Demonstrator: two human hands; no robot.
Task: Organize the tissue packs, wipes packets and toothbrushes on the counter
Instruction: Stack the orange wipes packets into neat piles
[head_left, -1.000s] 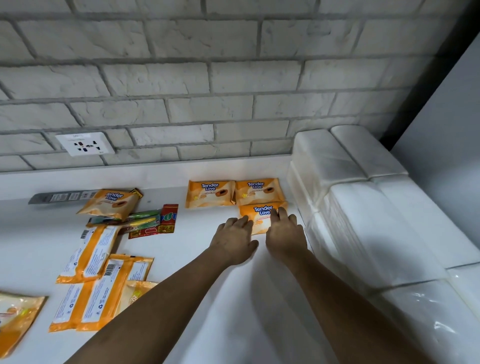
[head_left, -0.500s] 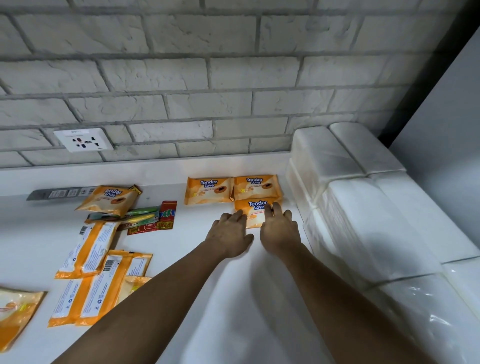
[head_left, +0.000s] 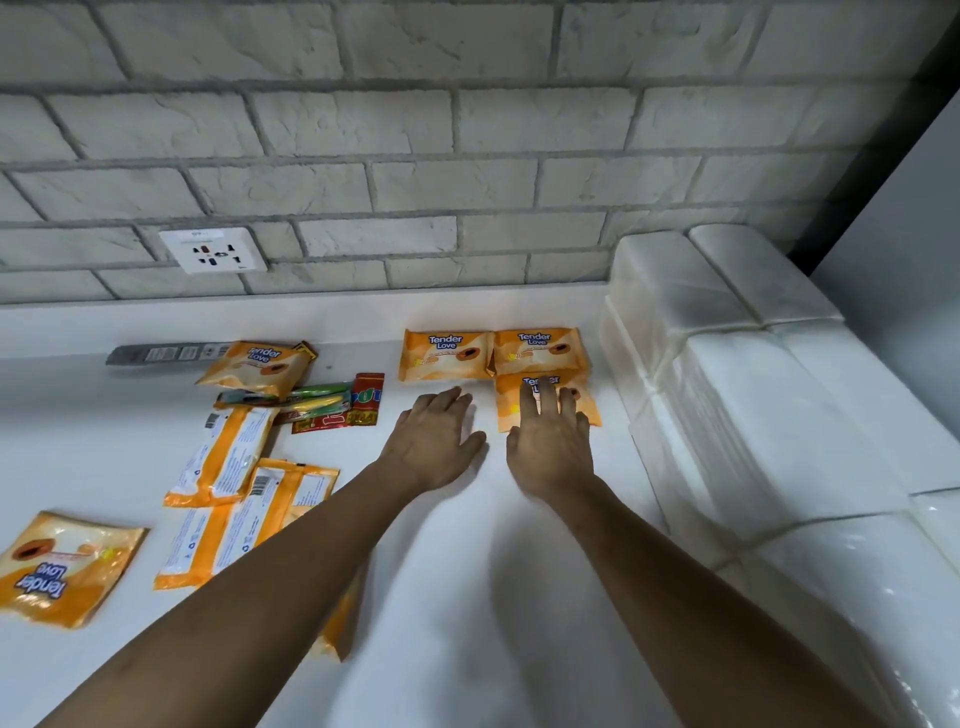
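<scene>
Much of the upper view is filled by a white-painted brick wall (head_left: 467, 130), below which a glossy white counter (head_left: 467, 597) is spread. Large white tissue packs in clear plastic wrap (head_left: 753, 415) are stacked in rows along the counter's right side, up to the wall.

Both bare forearms are stretched forward over the counter. The left hand (head_left: 436, 441) is held palm down with its fingers (head_left: 452, 402) straight and close together, over bare counter just below the left one of two orange "Tender Love" wipes packets (head_left: 445, 355) lined up side by side near the wall; whether the counter is touched cannot be told. The right hand (head_left: 550, 441) is laid palm down with its fingers (head_left: 545, 400) straight and slightly spread on a third orange wipes packet (head_left: 509, 405), which lies directly below the right packet of that pair, just beside the tissue packs.

Further orange wipes packets (head_left: 223, 457) are scattered at the left, some turned label side down. Packaged toothbrushes in green and yellow on a red card (head_left: 311, 402) are partly covered by one tilted orange packet (head_left: 254, 366). A white wall socket (head_left: 213, 250) is set in the brick above them.
</scene>
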